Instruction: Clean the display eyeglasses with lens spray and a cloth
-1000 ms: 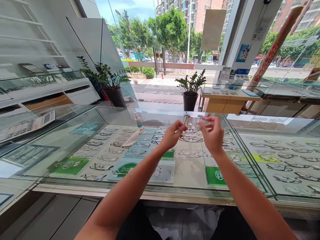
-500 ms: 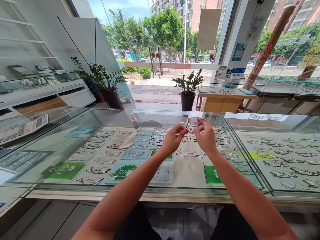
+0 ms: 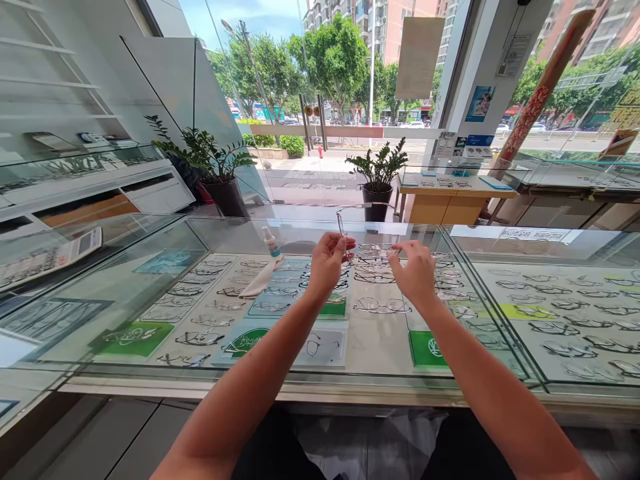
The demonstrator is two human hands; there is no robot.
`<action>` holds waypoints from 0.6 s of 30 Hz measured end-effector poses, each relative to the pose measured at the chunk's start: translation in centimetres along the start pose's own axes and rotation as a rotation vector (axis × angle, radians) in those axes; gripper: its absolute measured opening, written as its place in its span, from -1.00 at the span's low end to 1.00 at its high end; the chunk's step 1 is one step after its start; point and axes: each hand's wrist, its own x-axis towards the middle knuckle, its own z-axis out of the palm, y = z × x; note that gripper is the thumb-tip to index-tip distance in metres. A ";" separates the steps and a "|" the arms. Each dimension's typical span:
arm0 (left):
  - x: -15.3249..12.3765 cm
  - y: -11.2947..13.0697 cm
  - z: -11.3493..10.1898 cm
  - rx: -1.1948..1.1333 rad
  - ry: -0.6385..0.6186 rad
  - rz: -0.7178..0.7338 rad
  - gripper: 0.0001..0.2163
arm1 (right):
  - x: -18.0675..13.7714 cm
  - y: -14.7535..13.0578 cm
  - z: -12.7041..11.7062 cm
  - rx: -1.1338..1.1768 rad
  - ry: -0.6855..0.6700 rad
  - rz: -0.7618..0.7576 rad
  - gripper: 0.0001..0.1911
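Note:
My left hand [image 3: 327, 261] is closed, pinching a pair of thin-framed eyeglasses [image 3: 341, 225] above the glass showcase. The glasses stand on edge, one temple stretching to the right over the counter. To their right is my right hand [image 3: 416, 270], its thumb and index finger apart and nothing visible between them. Below both hands, rows of eyeglasses [image 3: 383, 306] lie inside the showcase [image 3: 375, 347]. A spray bottle [image 3: 271, 243] stands on the glass to the left, beside a pale folded cloth [image 3: 259, 280].
A calculator-like device [image 3: 83, 245] rests on the counter at the left. Potted plants [image 3: 376, 200] stand behind the showcase, near the window. Green cards [image 3: 426, 350] lie among the displayed frames. Another display table [image 3: 453, 203] is at the back right.
My left hand has moved left with the eyeglasses and turned them up on edge. My right hand has come away from them, its fingers opening.

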 end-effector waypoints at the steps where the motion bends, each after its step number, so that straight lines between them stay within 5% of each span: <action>1: -0.1 -0.1 0.1 0.013 -0.022 -0.003 -0.57 | -0.1 -0.3 -0.1 -0.020 0.028 -0.035 -0.67; 10: -1.7 -1.0 1.4 0.061 -0.208 0.031 -0.62 | -1.6 -2.5 0.3 0.260 -0.269 -0.280 -0.66; 15: -1.9 -0.5 1.3 0.037 -0.295 -0.045 -0.68 | -1.7 -2.6 0.2 0.321 -0.284 -0.286 -0.69; 18: -1.1 0.0 0.6 0.246 -0.220 0.144 -0.76 | -1.6 -2.5 0.1 0.346 -0.238 -0.277 -0.71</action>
